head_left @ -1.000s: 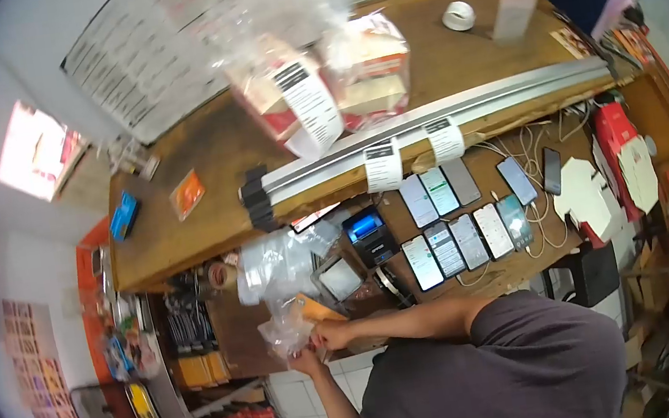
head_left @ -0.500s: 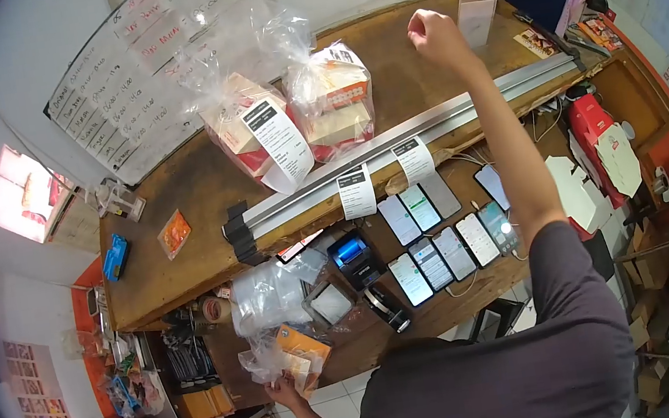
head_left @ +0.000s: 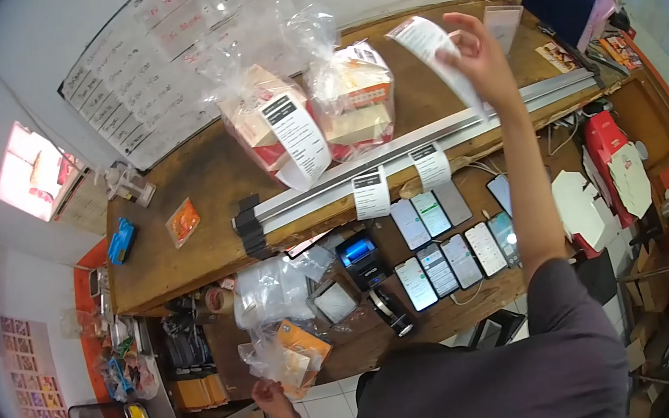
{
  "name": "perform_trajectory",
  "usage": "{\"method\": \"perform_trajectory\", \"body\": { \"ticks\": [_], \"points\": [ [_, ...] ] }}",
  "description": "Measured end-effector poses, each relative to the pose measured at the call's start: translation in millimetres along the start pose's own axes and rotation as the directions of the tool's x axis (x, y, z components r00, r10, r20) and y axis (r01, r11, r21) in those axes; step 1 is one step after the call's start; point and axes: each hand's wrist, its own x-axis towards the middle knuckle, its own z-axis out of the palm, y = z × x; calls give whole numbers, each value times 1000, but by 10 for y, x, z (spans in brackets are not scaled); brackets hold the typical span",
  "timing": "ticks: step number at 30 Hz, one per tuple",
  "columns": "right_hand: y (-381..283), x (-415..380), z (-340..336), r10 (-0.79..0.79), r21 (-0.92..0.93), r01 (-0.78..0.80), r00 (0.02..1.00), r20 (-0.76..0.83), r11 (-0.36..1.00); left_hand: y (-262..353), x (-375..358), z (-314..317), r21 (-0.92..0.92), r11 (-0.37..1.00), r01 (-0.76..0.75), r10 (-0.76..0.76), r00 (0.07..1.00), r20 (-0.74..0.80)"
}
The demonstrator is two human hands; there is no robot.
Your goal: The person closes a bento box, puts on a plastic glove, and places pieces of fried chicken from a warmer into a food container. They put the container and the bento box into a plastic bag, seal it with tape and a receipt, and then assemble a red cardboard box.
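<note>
My right hand (head_left: 477,56) is raised over the upper counter, pinching a long curling printed receipt (head_left: 434,54). At lower left, my left hand (head_left: 271,399) is beside a clear plastic bag (head_left: 263,357) and an orange packet (head_left: 305,341). Its fingers are loosely bent and seem empty. Two knotted clear bags of food boxes stand on the upper counter: the left bag (head_left: 257,117) has a receipt (head_left: 296,139) on its front, the right bag (head_left: 356,107) stands beside it. Two more receipts, a left one (head_left: 371,193) and a right one (head_left: 430,165), hang from the counter edge.
Several phones (head_left: 460,261) lie in rows on the lower desk, near a black receipt printer (head_left: 361,260) and a tape dispenser (head_left: 389,312). A metal rail (head_left: 395,153) edges the upper counter (head_left: 184,174). An acrylic stand (head_left: 502,27) is close to my right hand.
My right hand, empty-looking before, has shifted right and now holds a long receipt. My left hand has drawn slightly away from the plastic bag. The view has shifted a little.
</note>
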Motion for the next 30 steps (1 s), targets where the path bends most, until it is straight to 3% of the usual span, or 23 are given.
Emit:
{"method": "perform_trajectory", "body": {
  "ticks": [1, 2, 3, 5, 8, 10, 12, 16, 18, 19, 26, 28, 30],
  "points": [
    [-229, -300, 151, -41, 169, 39, 999, 7, 985, 191, -45, 117, -2, 1000, 9, -9, 1000, 10],
    [-352, -566, 309, -82, 240, 96, 994, -68, 966, 436, -65, 292, -8, 996, -89, 89, 993, 75],
    [-380, -802, 417, -118, 238, 135, 989, -87, 962, 738, -99, 474, -18, 983, -184, 185, 974, 129],
    [-454, -1167, 592, -151, 267, 139, 988, 26, 954, 1699, -405, 1048, -65, 988, -141, 155, 927, 341],
    [-515, -1554, 961, -164, 411, 115, 983, 87, 905, 2456, -735, 1694, -241, 960, -139, 268, 702, 660],
    [-553, -1755, 1109, -97, 474, 9, 982, 161, 881, 2884, -955, 2005, -338, 912, -232, 410, 517, 751],
    [-600, -1893, 1226, -45, 465, -72, 971, 236, 882, 3144, -1126, 2193, -456, 858, -235, 513, 400, 759],
    [-590, -2011, 1273, -38, 461, -113, 951, 306, 880, 3149, -1352, 2256, -495, 850, -181, 522, 427, 739],
    [-588, -2037, 1263, -42, 481, -119, 950, 310, 869, 3000, -1361, 2230, -402, 914, -63, 378, 495, 783],
    [-586, -2046, 1265, -49, 500, -126, 946, 322, 857, 2974, -1368, 2217, -399, 914, -65, 378, 491, 785],
    [-537, -2056, 1319, -31, 498, -145, 944, 329, 855, 2920, -1372, 2164, -373, 908, -190, 415, 514, 751],
    [-540, -2040, 1356, -27, 475, -91, 972, 235, 875, 2921, -1352, 2137, -360, 910, -206, 414, 526, 744],
    [-549, -2015, 1332, 64, 401, -141, 978, 200, 905, 2933, -1271, 2040, -200, 914, -352, 343, 408, 846]
  ]
}}
